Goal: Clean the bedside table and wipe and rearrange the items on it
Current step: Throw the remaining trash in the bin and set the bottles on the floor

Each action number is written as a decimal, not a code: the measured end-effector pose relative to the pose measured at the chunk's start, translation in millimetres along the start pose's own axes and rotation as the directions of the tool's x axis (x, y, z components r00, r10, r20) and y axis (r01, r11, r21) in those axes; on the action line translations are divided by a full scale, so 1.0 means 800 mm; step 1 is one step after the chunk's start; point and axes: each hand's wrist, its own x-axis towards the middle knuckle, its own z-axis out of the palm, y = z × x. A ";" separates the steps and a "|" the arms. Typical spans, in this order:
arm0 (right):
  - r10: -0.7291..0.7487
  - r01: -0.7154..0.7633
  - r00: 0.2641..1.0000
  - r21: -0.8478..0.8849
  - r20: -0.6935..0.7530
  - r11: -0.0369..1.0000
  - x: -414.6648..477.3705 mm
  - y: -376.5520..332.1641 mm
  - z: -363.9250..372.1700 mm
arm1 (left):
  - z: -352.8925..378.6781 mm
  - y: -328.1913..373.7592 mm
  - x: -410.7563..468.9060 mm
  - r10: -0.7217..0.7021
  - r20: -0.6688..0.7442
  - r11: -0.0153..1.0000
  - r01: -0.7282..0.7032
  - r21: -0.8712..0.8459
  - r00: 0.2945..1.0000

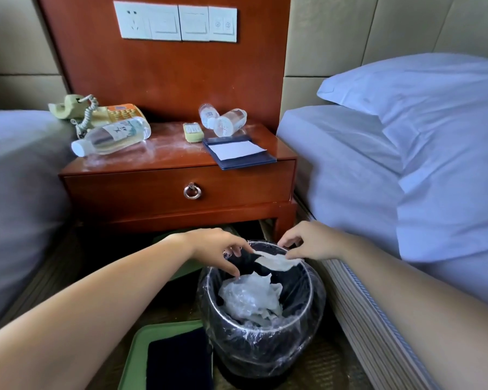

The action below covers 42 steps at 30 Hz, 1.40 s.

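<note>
From the head view, both your hands were low in front of the bedside table, over the lined bin that stood on the floor just before its drawer. Your right hand had thumb and fingers pinching a white paper scrap above the bin's mouth. Your left hand had its fingers spread, thumb pointing down into the bin, one fingertip at the scrap's end. Whether it touched, I cannot tell. Crumpled clear plastic lay inside the bin.

On the surface, streaked with white dust, a large bottle lay on its side at the front left, its cap past the edge. A telephone sat behind it in the back left corner. Two small bottles lay tipped together at the back right, with a remote just beside them toward the middle. A dark folder bearing a white sheet overhung the front right corner. Below the table, nearer you, a green tray held a dark cloth.
</note>
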 end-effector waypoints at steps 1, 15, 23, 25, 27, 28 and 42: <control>-0.001 0.001 1.000 0.000 0.005 1.000 0.001 0.001 0.000 | -0.001 0.000 0.000 -0.004 -0.006 1.000 0.004 0.008 1.000; -0.043 0.045 0.998 0.028 -0.056 0.999 0.006 -0.014 -0.009 | -0.017 -0.002 -0.002 0.044 -0.120 0.999 -0.041 0.028 0.992; -0.161 0.198 0.922 0.071 -0.352 0.978 0.035 -0.076 -0.051 | -0.068 -0.013 -0.026 0.085 -0.512 0.990 -0.132 -0.058 0.855; -0.142 0.206 0.868 0.085 -0.476 0.975 0.044 -0.095 -0.065 | -0.083 -0.021 -0.033 0.055 -0.608 0.989 -0.126 -0.074 0.792; -0.139 0.238 0.781 0.083 -0.609 0.968 0.056 -0.109 -0.079 | -0.095 -0.031 -0.038 0.006 -0.677 0.987 -0.112 -0.112 0.736; -0.143 0.255 0.738 0.077 -0.660 0.964 0.062 -0.114 -0.086 | -0.101 -0.035 -0.040 -0.022 -0.704 0.985 -0.106 -0.138 0.710; -0.172 0.256 0.803 0.069 -0.571 0.964 0.162 -0.198 -0.126 | -0.183 -0.147 -0.107 -0.531 -0.803 0.743 0.603 -0.290 0.269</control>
